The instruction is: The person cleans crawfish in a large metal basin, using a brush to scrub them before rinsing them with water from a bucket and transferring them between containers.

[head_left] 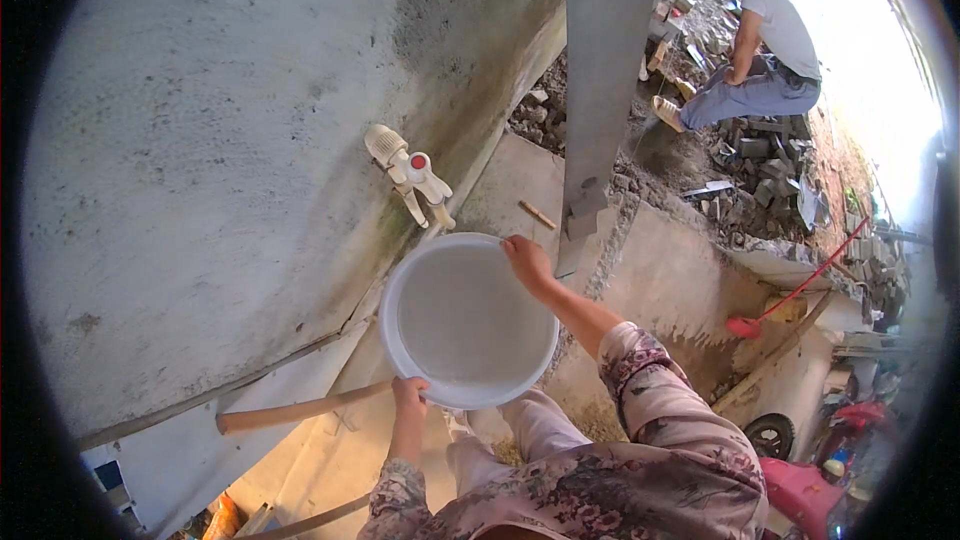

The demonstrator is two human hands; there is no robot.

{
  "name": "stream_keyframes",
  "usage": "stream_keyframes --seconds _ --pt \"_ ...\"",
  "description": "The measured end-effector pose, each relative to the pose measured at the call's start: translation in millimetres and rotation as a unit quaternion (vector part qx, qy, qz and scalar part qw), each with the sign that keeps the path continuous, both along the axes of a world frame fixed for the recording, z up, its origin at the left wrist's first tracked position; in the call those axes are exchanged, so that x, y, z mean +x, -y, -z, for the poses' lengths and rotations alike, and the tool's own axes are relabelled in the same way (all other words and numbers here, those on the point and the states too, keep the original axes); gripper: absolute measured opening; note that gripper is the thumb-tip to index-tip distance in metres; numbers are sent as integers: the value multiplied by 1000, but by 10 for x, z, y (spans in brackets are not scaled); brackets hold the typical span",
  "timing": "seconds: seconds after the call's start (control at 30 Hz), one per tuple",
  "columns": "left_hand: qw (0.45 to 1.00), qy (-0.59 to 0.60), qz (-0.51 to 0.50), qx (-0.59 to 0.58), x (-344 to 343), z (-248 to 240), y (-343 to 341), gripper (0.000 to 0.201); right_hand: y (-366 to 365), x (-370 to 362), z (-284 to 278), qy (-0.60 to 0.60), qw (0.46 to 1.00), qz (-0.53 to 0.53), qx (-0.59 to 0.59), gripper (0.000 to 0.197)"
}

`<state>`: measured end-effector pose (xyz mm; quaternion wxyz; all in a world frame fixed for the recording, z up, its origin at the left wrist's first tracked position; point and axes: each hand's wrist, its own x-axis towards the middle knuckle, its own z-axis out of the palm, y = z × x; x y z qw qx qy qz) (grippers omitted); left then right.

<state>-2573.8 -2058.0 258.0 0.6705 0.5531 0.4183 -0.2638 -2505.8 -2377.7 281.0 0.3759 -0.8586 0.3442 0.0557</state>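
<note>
Basin [391, 325] near tap [425, 178]; pinched at edge by left grip [409, 397] and right grip [529, 265]; seemingly at holding step; likely calling next for level support.

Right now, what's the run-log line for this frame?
left hand: holds white basin, near rim | right hand: holds far rim | wall tap: near basin | contents: unclear

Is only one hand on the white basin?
No, the left hand and the right hand are both at the rim of the white basin.
</note>
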Motion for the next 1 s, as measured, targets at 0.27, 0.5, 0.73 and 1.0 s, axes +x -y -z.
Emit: stream_keyframes --seconds 0.27,0.5,0.73,1.0 --pt "999 7 28 -17 -197 -314 -596 41 -448 -448 -496 91 995 -23 -35 25" --pt "997 51 48 -41 -407 -961 -948 36 -854 -650 -1166 107 992 -22 -61 24" --pt "990 78 36 -110 -713 -1668 -1409 29 -1274 -854 -1728 124 988 -59 -65 24" --pt "982 74 103 -143 -1049 -2280 -1918 26 -1725 -1026 -2099 119 987 -77 -75 26"
